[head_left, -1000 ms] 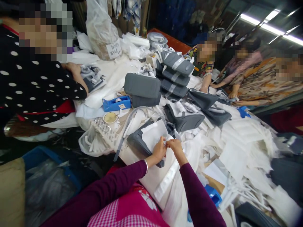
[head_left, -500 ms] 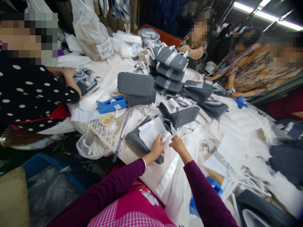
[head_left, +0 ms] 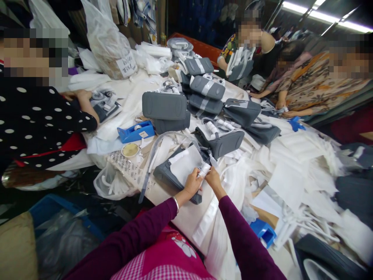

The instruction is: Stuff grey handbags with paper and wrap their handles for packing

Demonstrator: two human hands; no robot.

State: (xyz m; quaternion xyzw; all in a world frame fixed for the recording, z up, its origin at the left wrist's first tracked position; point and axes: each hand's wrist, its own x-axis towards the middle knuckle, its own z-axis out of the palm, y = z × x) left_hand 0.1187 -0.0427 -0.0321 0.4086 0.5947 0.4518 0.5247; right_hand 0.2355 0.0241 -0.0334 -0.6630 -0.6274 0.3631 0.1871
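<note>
A dark grey handbag (head_left: 166, 175) lies tilted at the table's near edge, with a white sheet (head_left: 183, 165) over its upper side. My left hand (head_left: 192, 183) is closed round a small white wrapped roll (head_left: 204, 169) on the bag, perhaps its padded handle fitting. My right hand (head_left: 214, 179) pinches the right side of the same white roll, fingertips close to the left hand's; what lies under the wrapping is hidden. Just beyond sits another grey handbag (head_left: 229, 143) with white-wrapped parts on top.
Behind stand stacked grey bags (head_left: 206, 87). A blue tape dispenser (head_left: 136, 132) and a tape roll (head_left: 130, 150) are on the left, another blue dispenser (head_left: 263, 232) on the right. White sheets (head_left: 291, 175) cover the right side. Co-workers sit around; one holds a grey bag (head_left: 240, 70).
My right hand has moved left and closes in on the white roll beside my left hand. At the back, a co-worker has lifted a grey bag off the stack.
</note>
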